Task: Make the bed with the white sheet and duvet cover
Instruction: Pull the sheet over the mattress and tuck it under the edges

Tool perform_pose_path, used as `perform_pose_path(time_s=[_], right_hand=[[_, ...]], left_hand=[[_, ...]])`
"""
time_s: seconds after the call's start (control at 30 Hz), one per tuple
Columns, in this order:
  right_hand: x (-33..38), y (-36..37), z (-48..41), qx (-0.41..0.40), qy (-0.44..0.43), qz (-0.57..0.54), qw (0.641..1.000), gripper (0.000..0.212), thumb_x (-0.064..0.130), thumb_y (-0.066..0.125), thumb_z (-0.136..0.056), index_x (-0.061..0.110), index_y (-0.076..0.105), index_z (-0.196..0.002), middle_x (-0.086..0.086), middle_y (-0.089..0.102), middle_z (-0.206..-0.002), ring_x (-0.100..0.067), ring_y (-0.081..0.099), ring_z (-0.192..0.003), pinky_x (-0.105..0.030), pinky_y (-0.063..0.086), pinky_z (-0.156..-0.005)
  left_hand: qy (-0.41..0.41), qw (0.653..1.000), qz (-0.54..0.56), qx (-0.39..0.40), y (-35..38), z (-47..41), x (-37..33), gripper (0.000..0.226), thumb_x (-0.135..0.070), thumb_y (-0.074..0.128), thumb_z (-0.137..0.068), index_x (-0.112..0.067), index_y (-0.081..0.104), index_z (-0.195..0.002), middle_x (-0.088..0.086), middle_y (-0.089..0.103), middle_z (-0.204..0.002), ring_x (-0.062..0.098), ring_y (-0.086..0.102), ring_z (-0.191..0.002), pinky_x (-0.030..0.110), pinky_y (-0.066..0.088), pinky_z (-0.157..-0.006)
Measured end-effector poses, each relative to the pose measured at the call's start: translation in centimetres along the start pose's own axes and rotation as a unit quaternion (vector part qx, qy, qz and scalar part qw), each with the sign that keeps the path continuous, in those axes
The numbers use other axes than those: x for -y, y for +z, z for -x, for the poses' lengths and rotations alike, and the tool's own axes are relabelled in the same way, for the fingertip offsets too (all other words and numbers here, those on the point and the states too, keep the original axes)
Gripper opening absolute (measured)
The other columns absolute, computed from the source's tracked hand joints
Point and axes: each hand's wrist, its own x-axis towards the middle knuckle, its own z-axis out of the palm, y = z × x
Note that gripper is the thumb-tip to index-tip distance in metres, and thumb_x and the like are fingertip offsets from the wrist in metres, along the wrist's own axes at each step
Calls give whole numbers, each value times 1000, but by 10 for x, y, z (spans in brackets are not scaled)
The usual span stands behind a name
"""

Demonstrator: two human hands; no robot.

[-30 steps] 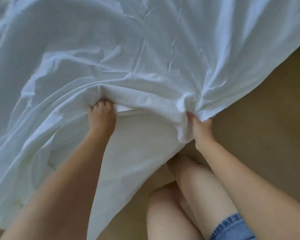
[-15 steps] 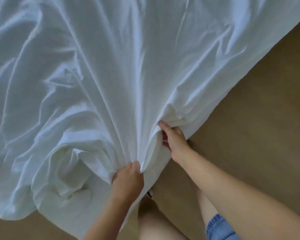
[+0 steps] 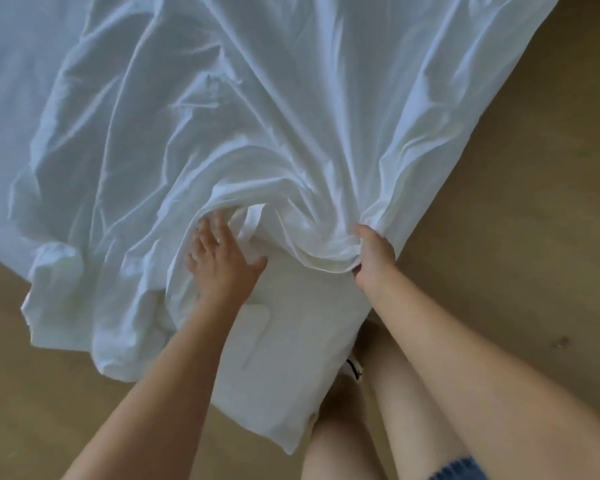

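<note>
A large white sheet (image 3: 257, 116), wrinkled, spreads over most of the view and hangs down toward me. My right hand (image 3: 374, 258) is clenched on a bunched edge of the white sheet at the right. My left hand (image 3: 219, 258) lies with spread fingers on the fabric, its fingertips under a raised fold near the middle; it holds nothing. A smoother white layer (image 3: 284, 358) shows below the fold, between my arms.
Tan floor (image 3: 499, 220) runs along the right side and the lower left. My bare knees (image 3: 347, 441) and a denim hem (image 3: 461, 469) are at the bottom, close against the hanging cloth. A white shoe (image 3: 353, 368) shows by the cloth's edge.
My left hand let go of the fabric, moved up and opened flat on it. My right hand moved right, still gripping the edge. The sheet spread wider and flatter.
</note>
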Motion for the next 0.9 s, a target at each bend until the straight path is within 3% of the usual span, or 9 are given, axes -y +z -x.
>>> perform_pose_path(time_s=[0.1, 0.23, 0.33, 0.4, 0.47, 0.57, 0.67, 0.73, 0.9], right_hand=[[-26, 0, 4, 10, 41, -5, 999, 46, 38, 65, -83, 18, 52, -122, -4, 61, -113, -19, 60, -93, -30, 50, -72], [-68, 8, 14, 154, 114, 77, 978, 57, 57, 58, -82, 23, 49, -126, -1, 56, -113, -15, 54, -102, -32, 41, -89], [-89, 25, 25, 238, 74, 137, 959, 48, 54, 53, -85, 31, 47, -126, 11, 52, -122, -7, 48, -114, -30, 33, -101], [-96, 40, 38, 280, 54, 140, 948, 26, 49, 56, -85, 38, 54, -109, 24, 57, -112, 6, 53, -103, -18, 36, -91], [-105, 53, 53, 309, 57, 165, 935, 19, 45, 60, -86, 34, 61, -101, 24, 64, -100, 14, 58, -86, -7, 42, -72], [-145, 61, 72, 275, 50, 199, 939, 28, 33, 62, -89, 14, 66, -109, 1, 71, -104, -5, 67, -94, -19, 53, -80], [-196, 54, 92, 155, 66, 91, 981, 26, 20, 58, -89, 6, 65, -111, -13, 71, -104, -24, 68, -93, -29, 53, -77], [-221, 50, 104, 113, 72, 13, 991, 26, 24, 59, -89, 7, 66, -107, -13, 72, -100, -26, 68, -92, -32, 53, -76], [-271, 36, 122, 149, 39, 25, 988, 29, 31, 60, -89, 6, 67, -103, -8, 69, -87, -22, 66, -85, -29, 51, -67]], left_hand=[[4, 999, -32, -36, 4, -40, -2, 102, -36, 67, -82, -22, -6, -151, 13, 12, -153, 32, 17, -139, 43, 18, -112], [43, 998, -37, -20, 7, -60, 25, 57, -2, 51, -85, -7, 31, -138, 21, 43, -127, 42, 47, -112, 46, 39, -84], [102, 994, -23, 8, 10, -44, 38, 33, -1, 51, -82, -3, 43, -114, 22, 55, -111, 44, 56, -96, 38, 35, -68], [139, 988, -45, 40, 18, -15, 53, 34, -5, 53, -78, -7, 42, -110, 17, 58, -104, 41, 59, -91, 34, 34, -65], [153, 980, -71, 109, 27, 22, 72, 50, -11, 51, -79, -12, 35, -127, 11, 61, -105, 36, 60, -91, 31, 36, -65], [139, 969, -90, 184, 37, 73, 107, 60, -19, 48, -81, -20, 26, -136, 0, 62, -96, 25, 60, -87, 27, 37, -62], [163, 961, -69, 213, 41, 102, 134, 23, -24, 49, -81, -23, 36, -100, -11, 46, -70, 17, 49, -67, 23, 26, -47], [197, 953, -46, 224, 42, 110, 151, 22, -26, 52, -81, -24, 32, -89, -9, 44, -72, 15, 46, -66, 24, 26, -48], [341, 918, -36, 199, 44, 117, 180, 34, -29, 58, -83, -16, 55, -115, 0, 44, -102, 22, 48, -102, 27, 38, -76]])
